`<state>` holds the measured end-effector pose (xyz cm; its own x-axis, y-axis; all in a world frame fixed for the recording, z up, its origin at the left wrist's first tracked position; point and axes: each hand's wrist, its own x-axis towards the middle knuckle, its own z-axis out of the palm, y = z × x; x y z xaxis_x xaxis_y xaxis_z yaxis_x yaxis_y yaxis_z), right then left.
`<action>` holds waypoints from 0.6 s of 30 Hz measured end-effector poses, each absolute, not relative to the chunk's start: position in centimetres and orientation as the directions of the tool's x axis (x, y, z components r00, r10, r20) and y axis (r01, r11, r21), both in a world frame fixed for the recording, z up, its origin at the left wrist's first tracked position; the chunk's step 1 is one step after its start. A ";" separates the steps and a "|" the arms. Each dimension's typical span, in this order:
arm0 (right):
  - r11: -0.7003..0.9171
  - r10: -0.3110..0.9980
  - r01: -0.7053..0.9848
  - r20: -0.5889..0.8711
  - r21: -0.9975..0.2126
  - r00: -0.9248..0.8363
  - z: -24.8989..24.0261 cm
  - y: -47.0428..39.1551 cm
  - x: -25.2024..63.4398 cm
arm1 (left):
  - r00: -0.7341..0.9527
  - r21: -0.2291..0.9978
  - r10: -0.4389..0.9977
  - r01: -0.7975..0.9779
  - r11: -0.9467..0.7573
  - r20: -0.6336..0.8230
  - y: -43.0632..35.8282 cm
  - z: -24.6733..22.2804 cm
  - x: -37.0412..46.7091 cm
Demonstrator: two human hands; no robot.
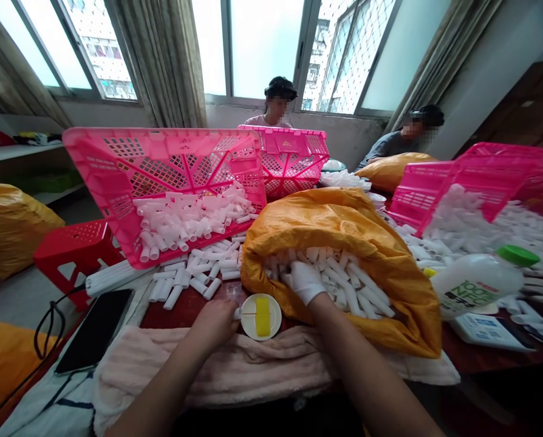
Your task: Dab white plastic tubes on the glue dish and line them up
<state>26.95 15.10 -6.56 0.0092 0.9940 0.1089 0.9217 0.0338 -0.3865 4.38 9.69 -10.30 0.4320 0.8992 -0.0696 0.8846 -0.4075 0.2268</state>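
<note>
My left hand (217, 320), bare, is closed at the left edge of a round white dish (248, 331). A small white end shows at its fingertips, but I cannot make out what it belongs to. Across the dish lies a yellow strip (263, 315), with a thin brown line to its left. In a white glove, my right hand (304, 282) reaches into the mouth of an orange sack (326, 212). Its fingers are bent together against short white tubes (339, 276); the tubes partly hide what they grip.
A pink basket (89, 164) of white tubes leans at the back left, with loose tubes (184, 273) before it. A phone (93, 331) and pink towel (162, 358) lie in front. At right stands a green-capped bottle (476, 282). Two people sit beyond the table.
</note>
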 end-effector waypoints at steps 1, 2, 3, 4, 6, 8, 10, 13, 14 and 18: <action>0.031 0.993 0.924 0.117 -0.381 0.015 -6.9 14.9 27.1 | 0.444 0.240 0.892 0.878 -0.413 -0.090 9.8 -10.6 4.5; 0.028 0.992 0.927 0.124 -0.375 0.020 -7.1 14.7 27.3 | 0.443 0.257 0.890 0.877 -0.406 -0.106 9.9 -10.8 4.6; 0.024 0.991 0.929 0.128 -0.369 0.025 -7.4 14.4 27.4 | 0.435 0.271 0.893 0.879 -0.392 -0.119 10.0 -11.0 4.6; 0.021 0.991 0.932 0.129 -0.363 0.028 -7.6 14.3 27.4 | 0.422 0.283 0.897 0.883 -0.375 -0.128 10.1 -11.1 4.6; 0.012 0.992 0.934 0.122 -0.358 0.035 -8.0 14.4 27.2 | 0.405 0.305 0.904 0.886 -0.350 -0.137 10.2 -11.3 4.5; -0.009 0.993 0.931 0.105 -0.364 0.051 -8.2 14.9 26.5 | 0.399 0.324 0.907 0.883 -0.340 -0.136 10.3 -11.3 4.2; -0.034 0.994 0.925 0.082 -0.379 0.070 -8.1 15.6 25.7 | 0.404 0.343 0.905 0.875 -0.341 -0.131 10.3 -11.2 4.0; -0.063 0.995 0.910 0.045 -0.409 0.090 -7.5 16.4 25.2 | 0.409 0.344 0.904 0.873 -0.347 -0.126 10.4 -11.2 3.8; -0.073 0.995 0.905 0.033 -0.420 0.096 -7.2 16.5 25.3 | 0.410 0.338 0.903 0.874 -0.349 -0.128 10.5 -11.3 3.8; -0.121 0.991 0.883 -0.007 -0.454 0.132 -5.4 15.0 27.8 | 0.421 0.319 0.895 0.877 -0.359 -0.150 10.6 -11.8 3.9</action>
<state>27.84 15.02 -5.37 0.1321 0.9912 -0.0067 0.8829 -0.1207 -0.4537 3.94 10.63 -11.76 0.4209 0.8946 -0.1502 0.8771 -0.3591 0.3190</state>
